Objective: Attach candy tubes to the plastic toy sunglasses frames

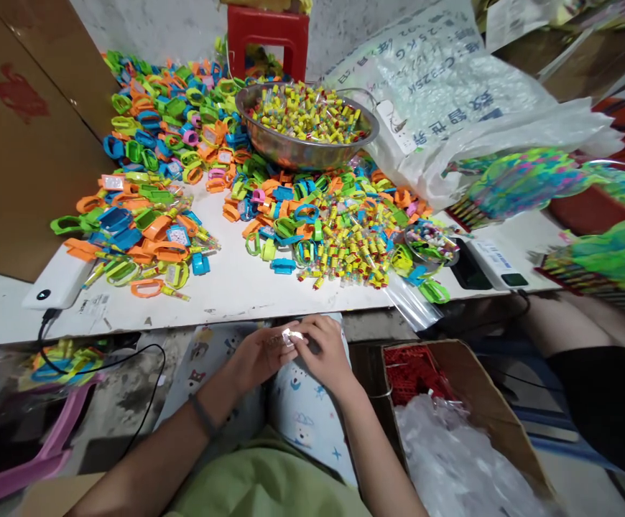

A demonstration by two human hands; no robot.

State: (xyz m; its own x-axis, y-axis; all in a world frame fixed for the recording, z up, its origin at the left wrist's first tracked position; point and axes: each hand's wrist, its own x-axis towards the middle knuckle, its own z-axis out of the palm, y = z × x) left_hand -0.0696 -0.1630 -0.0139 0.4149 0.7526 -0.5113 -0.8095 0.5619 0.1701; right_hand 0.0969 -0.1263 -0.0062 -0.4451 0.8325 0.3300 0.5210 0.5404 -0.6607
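Above my lap, just off the table's front edge, my left hand [258, 355] and my right hand [324, 352] meet with curled fingers. Between them is a small shiny clear plastic piece [289, 336], pinched from both sides; glare and fingers hide its exact shape. On the table beyond lies a heap of small yellow tubes with red ends [353, 248]. Bright plastic toy watches [145, 237] in orange, green and blue are piled to the left. A clear plastic bag [412, 301] hangs over the table edge to the right of my hands.
A metal bowl [312, 149] of yellow pieces stands before a red stool [268, 36]. At left are a cardboard box [32, 143] and white power bank [57, 283]. A phone [470, 266] lies right. An open carton [485, 373] sits below; another person's leg [565, 323] is alongside.
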